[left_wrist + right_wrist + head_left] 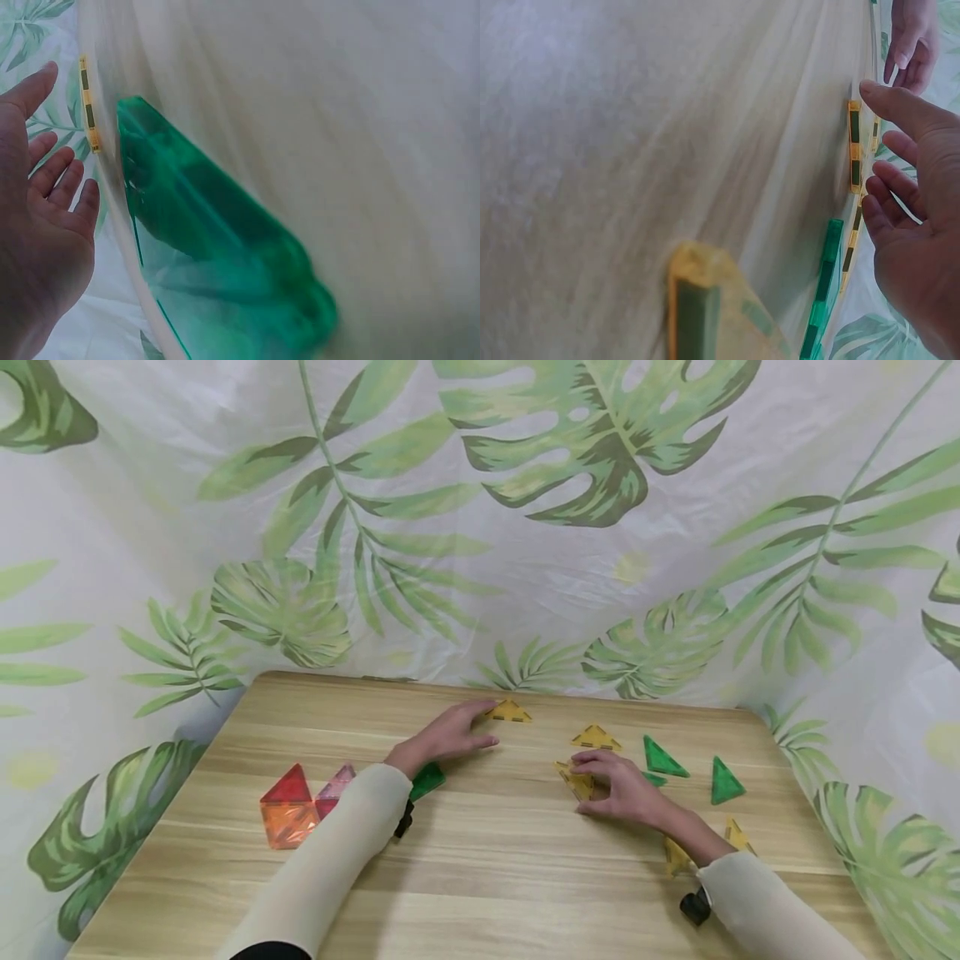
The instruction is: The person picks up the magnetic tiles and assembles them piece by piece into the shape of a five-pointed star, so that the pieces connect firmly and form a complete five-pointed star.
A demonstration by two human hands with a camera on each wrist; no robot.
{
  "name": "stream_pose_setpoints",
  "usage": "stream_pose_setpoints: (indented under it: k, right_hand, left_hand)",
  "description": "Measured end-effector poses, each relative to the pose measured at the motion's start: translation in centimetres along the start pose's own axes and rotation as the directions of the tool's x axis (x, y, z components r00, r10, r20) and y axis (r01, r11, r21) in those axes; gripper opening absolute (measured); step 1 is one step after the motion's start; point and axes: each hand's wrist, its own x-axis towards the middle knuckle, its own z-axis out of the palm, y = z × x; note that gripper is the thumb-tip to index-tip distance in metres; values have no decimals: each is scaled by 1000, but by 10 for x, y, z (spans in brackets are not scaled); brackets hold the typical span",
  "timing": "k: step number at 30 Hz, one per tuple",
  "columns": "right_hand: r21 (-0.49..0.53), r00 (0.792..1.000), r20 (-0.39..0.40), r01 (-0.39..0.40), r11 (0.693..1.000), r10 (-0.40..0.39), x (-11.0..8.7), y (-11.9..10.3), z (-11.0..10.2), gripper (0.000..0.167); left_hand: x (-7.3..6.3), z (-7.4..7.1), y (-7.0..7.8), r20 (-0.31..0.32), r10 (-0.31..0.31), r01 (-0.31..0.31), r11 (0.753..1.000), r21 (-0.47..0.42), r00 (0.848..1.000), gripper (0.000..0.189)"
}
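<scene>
My left hand (450, 731) reaches to the far edge of the table with its fingers loosely extended. Its fingertips are at the left corner of a yellow triangular magnetic tile (512, 711); whether they touch it I cannot tell. My right hand (618, 783) hovers around another yellow triangular tile (573, 779), thumb and fingers spread and partly covering it. In the right wrist view those fingers (900, 176) look relaxed, with no grip on the tile. A third yellow triangle (596, 737) lies just beyond. Under my left wrist is a green tile (427, 781), partly hidden by the sleeve.
Green triangles (664, 757) (726, 781) lie on the right of the wooden table (487, 893). More yellow triangles (738, 837) sit by my right forearm. At left are a red triangle (288, 787), orange tiles (287, 823) and a pink tile (335, 782). Leaf-patterned cloth (525, 593) surrounds the table.
</scene>
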Motion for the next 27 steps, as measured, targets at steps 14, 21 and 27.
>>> stream_pose_setpoints:
  k: [14,21,27]
  right_hand:
    - [8,999,40,16,1000,-17,-3,-2,-3,51]
    - [17,997,56,43,999,-43,-5,0,-4,50]
    - [19,996,58,60,998,-61,-7,3,-3,50]
  left_hand:
    - [7,6,3,93,16,-19,999,31,996,61]
    - [-2,4,9,90,13,-19,997,72,996,52]
    - [-7,3,11,73,70,-77,993,86,995,42]
